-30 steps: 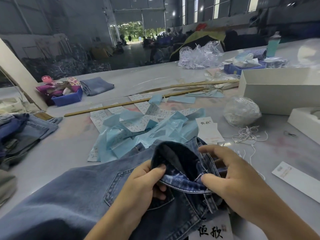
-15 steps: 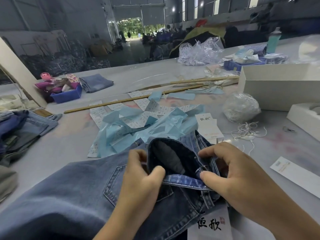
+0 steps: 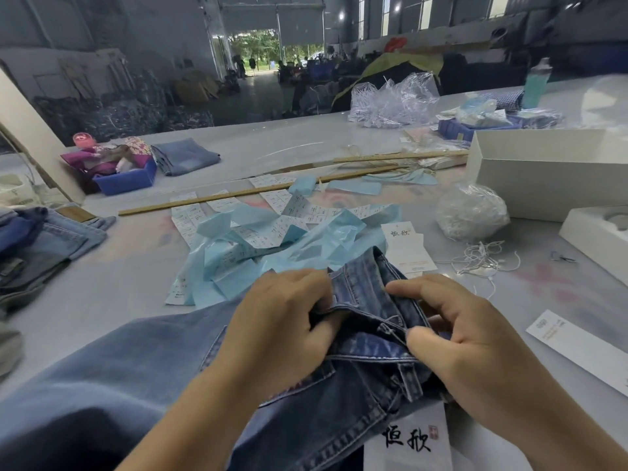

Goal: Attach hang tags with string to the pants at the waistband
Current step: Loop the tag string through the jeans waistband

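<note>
Gripping the waistband (image 3: 365, 302) from both sides, the left hand (image 3: 275, 328) and the right hand (image 3: 475, 345) bunch the top of the jeans (image 3: 142, 375) up off the table (image 3: 278, 147), most likely to turn a belt loop (image 3: 409, 380) toward the worker so a string can be threaded through it. Both sets of fingers are curled tight on denim: the left thumb and fingers pinch a fold, the right thumb presses the band edge while its other fingers wrap behind. A hang tag (image 3: 407, 440) with black characters lies at the lower edge, partly under the jeans and cut off by the frame (whether it is already strung on cannot be told). More tags (image 3: 411, 253) and loose white strings (image 3: 482, 260) wait just beyond the hands, within easy reach. No string shows in either hand, and the left fingertips are buried in cloth.
</note>
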`<state>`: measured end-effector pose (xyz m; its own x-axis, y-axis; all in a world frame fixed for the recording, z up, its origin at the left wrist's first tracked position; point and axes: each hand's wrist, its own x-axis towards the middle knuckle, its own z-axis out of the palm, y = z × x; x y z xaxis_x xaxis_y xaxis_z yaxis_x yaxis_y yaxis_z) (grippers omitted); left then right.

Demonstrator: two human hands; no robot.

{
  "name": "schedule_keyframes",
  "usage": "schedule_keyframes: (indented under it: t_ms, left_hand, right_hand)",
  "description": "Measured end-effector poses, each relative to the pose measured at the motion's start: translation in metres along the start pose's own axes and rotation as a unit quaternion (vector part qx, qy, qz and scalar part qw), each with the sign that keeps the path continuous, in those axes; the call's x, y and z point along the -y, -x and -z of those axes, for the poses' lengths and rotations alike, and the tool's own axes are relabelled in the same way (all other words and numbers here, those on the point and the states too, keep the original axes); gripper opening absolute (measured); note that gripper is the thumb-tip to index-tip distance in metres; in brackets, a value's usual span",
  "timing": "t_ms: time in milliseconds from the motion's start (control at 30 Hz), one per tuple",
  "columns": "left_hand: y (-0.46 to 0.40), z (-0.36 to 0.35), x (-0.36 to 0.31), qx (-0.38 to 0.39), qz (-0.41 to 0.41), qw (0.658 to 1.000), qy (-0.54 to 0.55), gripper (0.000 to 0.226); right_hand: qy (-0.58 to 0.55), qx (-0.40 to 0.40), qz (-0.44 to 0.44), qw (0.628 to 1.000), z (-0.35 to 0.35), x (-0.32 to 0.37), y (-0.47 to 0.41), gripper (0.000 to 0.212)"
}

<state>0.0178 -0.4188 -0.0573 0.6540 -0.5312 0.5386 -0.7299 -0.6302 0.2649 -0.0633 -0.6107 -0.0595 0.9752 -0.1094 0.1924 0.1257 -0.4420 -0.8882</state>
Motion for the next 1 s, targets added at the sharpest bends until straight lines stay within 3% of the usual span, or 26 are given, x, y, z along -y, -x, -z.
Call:
schedule_keyframes:
  t_ms: [133,300,467,533,867,1000]
  left_hand:
    - [0.017,-0.013,0.003,-0.043,0.086,0.994,0.058,0.023]
    - [0.014,-0.022,0.008,-0.006,0.209,0.957,0.203,0.022]
    - [0.003,-0.019,0.018,0.023,0.340,0.887,0.313,0.023]
    - [-0.001,-0.020,0.021,0.022,0.367,0.865,0.342,0.022]
    - [0.016,-0.025,0.020,-0.090,0.309,0.902,0.287,0.032]
    - [0.017,-0.021,0.015,-0.089,0.294,0.905,0.295,0.027]
  right_hand:
    - [0.073,-0.013,-0.028,0.997,0.007,-0.007,-0.005,0.034]
    - [0.170,0.043,-0.016,0.984,0.011,-0.006,-0.009,0.024]
    - [0.256,0.137,-0.001,0.957,0.009,0.011,-0.009,0.054]
    - [0.272,0.176,0.002,0.946,-0.002,0.017,-0.007,0.055]
    - [0.284,0.163,-0.041,0.944,-0.009,0.020,-0.005,0.039]
    - [0.260,0.171,-0.050,0.949,-0.004,0.023,-0.007,0.051]
